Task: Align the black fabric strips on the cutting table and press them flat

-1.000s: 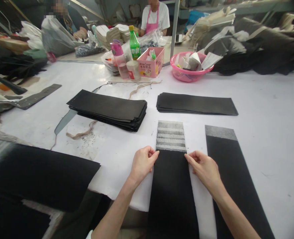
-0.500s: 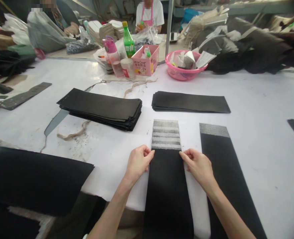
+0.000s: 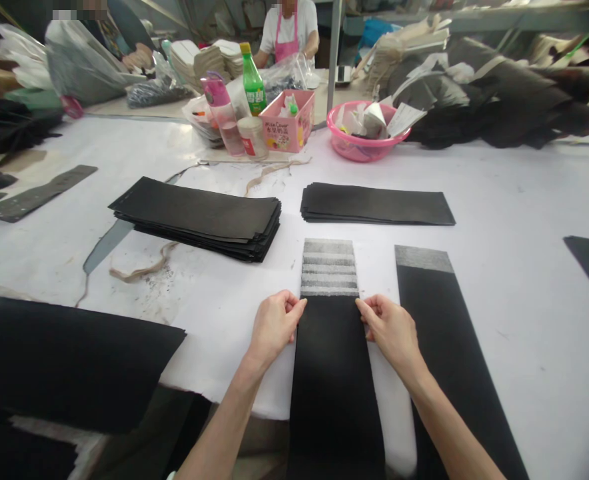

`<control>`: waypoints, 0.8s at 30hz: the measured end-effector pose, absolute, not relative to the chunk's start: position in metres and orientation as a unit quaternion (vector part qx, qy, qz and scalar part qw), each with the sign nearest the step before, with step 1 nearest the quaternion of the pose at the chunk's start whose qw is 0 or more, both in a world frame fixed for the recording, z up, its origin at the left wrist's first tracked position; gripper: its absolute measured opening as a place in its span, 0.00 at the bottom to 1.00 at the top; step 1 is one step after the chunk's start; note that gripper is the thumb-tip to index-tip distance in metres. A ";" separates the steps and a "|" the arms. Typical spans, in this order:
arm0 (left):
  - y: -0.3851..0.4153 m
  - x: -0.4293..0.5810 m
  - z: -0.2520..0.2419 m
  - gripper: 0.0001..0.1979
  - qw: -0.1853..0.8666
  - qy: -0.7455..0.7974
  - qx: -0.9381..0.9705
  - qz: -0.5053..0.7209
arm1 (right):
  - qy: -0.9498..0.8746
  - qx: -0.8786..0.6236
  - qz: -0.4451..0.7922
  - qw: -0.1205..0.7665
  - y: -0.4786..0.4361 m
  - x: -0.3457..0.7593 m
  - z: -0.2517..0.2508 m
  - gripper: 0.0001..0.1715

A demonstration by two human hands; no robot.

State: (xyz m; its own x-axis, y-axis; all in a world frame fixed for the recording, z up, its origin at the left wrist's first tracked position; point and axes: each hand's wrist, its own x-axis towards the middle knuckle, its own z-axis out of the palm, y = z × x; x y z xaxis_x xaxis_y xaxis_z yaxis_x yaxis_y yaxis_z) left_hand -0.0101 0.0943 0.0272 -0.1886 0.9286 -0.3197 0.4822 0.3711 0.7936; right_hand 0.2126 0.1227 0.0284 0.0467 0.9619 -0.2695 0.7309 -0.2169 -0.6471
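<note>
A long black strip (image 3: 335, 380) lies lengthwise in front of me on the white table (image 3: 514, 200), over a staggered set of strips whose grey ends (image 3: 328, 268) show in steps beyond it. My left hand (image 3: 273, 325) pinches the top strip's far left corner with curled fingers. My right hand (image 3: 392, 329) pinches its far right corner the same way. A second black strip with a grey end (image 3: 449, 347) lies just right of my right hand.
Two stacks of black strips lie further back, one at left (image 3: 199, 217) and one at centre (image 3: 374, 203). A large black sheet (image 3: 69, 360) is at near left. A pink basin (image 3: 364, 133), pink box (image 3: 287, 123), green bottle (image 3: 252, 80) and two people stand behind.
Both hands stay pinched on the top strip's far corners. The view has shifted slightly, and a black piece has come into sight at the right edge.
</note>
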 end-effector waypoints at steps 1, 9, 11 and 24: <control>0.094 -0.010 0.027 0.16 0.406 0.720 0.492 0.273 | -0.602 -0.700 0.342 0.176 0.122 0.213 0.028 0.19; 0.094 -0.010 0.029 0.16 0.402 0.718 0.496 0.277 | -0.605 -0.698 0.340 0.174 0.123 0.212 0.028 0.18; 0.094 -0.010 0.028 0.16 0.403 0.717 0.495 0.279 | -0.605 -0.699 0.338 0.174 0.123 0.212 0.028 0.17; 0.093 -0.010 0.028 0.16 0.388 0.722 0.505 0.270 | -0.601 -0.717 0.322 0.145 0.123 0.209 0.032 0.15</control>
